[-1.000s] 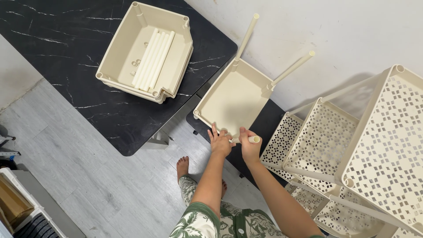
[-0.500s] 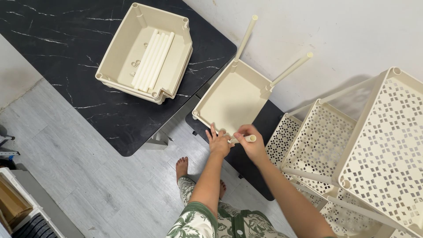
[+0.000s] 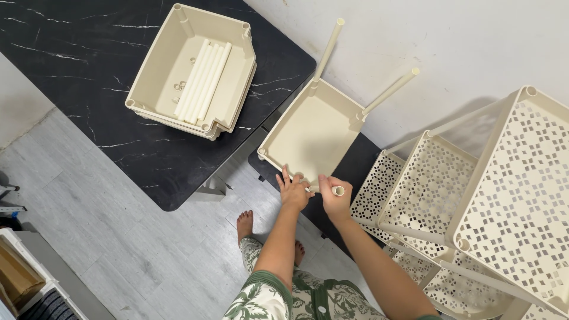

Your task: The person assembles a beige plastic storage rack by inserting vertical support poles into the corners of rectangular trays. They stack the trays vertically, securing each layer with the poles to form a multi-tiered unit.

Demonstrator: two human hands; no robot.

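Note:
A cream plastic tray point(image 3: 311, 133) lies on a low black stool, with two cream tubes point(image 3: 388, 90) standing in its far corners. My left hand point(image 3: 291, 191) rests with spread fingers on the tray's near rim. Beside it, my right hand point(image 3: 335, 198) grips a short cream tube point(image 3: 338, 191) set at the tray's near corner. My bare foot point(image 3: 244, 224) is on the grey floor below.
On the black marble-look table point(image 3: 89, 65), a stack of cream trays point(image 3: 195, 71) holds several loose tubes and small rings. An assembled cream perforated shelf rack point(image 3: 474, 201) stands at the right against the white wall. White boxes sit at the bottom left.
My hands stay at the tray's near corner; the right hand has shifted slightly with the tube. The view moved a little.

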